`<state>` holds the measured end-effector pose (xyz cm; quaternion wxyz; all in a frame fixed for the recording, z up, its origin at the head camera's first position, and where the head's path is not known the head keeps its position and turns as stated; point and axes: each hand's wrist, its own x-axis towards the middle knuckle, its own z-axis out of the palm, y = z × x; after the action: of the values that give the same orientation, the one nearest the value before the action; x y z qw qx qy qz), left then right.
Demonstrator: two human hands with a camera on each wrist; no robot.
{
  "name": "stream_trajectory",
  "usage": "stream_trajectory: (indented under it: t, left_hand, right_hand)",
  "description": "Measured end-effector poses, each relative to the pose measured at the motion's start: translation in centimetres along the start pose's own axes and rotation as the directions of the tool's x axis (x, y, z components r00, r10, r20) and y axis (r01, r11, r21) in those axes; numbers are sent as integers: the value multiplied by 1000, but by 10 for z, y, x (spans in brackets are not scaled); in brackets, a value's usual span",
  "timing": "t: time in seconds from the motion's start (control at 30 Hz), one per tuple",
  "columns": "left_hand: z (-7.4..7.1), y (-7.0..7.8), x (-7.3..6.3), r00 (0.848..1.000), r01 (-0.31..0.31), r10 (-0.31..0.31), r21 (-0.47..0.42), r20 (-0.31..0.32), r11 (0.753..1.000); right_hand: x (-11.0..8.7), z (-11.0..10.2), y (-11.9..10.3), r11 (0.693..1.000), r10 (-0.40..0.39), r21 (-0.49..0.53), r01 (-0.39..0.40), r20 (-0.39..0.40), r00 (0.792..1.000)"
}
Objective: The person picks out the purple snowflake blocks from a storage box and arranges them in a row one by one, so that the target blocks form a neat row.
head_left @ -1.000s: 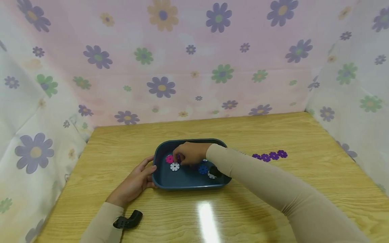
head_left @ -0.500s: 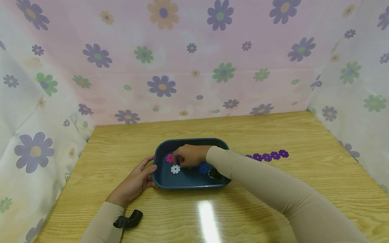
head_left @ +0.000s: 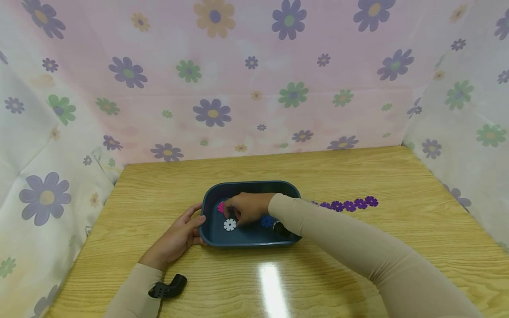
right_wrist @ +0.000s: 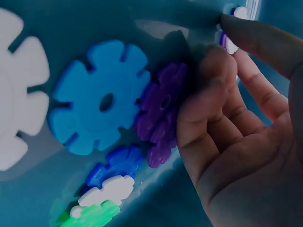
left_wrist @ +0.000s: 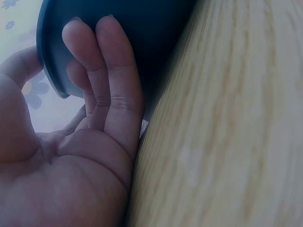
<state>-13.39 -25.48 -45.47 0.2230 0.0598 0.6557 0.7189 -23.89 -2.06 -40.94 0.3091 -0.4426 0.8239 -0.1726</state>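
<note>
My left hand [head_left: 179, 238] grips the left end of a dark blue-green plastic tray [head_left: 250, 244], thumb over the rim and fingers against its outer wall. My right hand [head_left: 248, 207] reaches down inside the tray, thumb and forefinger apart, beside a white notched snowflake disc [head_left: 229, 225] and a pink notched disc [head_left: 221, 207]. In the right wrist view, a purple-and-white bit shows in the gap between the fingers; none is plainly held. Nearer that camera lie a light blue notched disc [right_wrist: 102, 97], purple discs [right_wrist: 163, 109] and a green disc [right_wrist: 94, 215].
A row of several purple notched discs [head_left: 350, 206] runs along the wooden table [head_left: 222, 282] right of the tray, partly behind the right sleeve. A flowered cloth [head_left: 254, 84] stands behind and at both sides. Dark straps and a camera mount [head_left: 171, 287] sit on the left wrist.
Inside the tray, my right hand has shifted slightly toward me, and the white disc has slid the same way. The purple piece seen earlier by the fingers is now hidden. My left hand stays put.
</note>
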Motion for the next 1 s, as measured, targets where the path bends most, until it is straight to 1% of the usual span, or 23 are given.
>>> stream_trajectory:
  t: [0.23,0.4,0.6,0.9,1.0]
  left_hand:
    - [0,0,1,1000,8,-8,5,-11,1000]
    - [0,0,1,1000,11,-11,4,-17,1000]
    - [-1,-1,1,1000,2,-2,-2,-9,1000]
    - [-3,-3,2,1000,-4,4,-9,2,1000]
    - [-3,-2,2,1000,-4,4,-15,5,1000]
  right_hand:
    - [2,2,-2,1000,5,7,-5,2,1000]
    - [5,4,0,1000,7,-10,-7,-10,1000]
    - [3,2,-1,1000,5,0,-5,-9,1000]
    - [-2,-2,-1,999,-33,-11,33,-24,999]
    - [-2,-3,0,999,-41,1,41,-23,999]
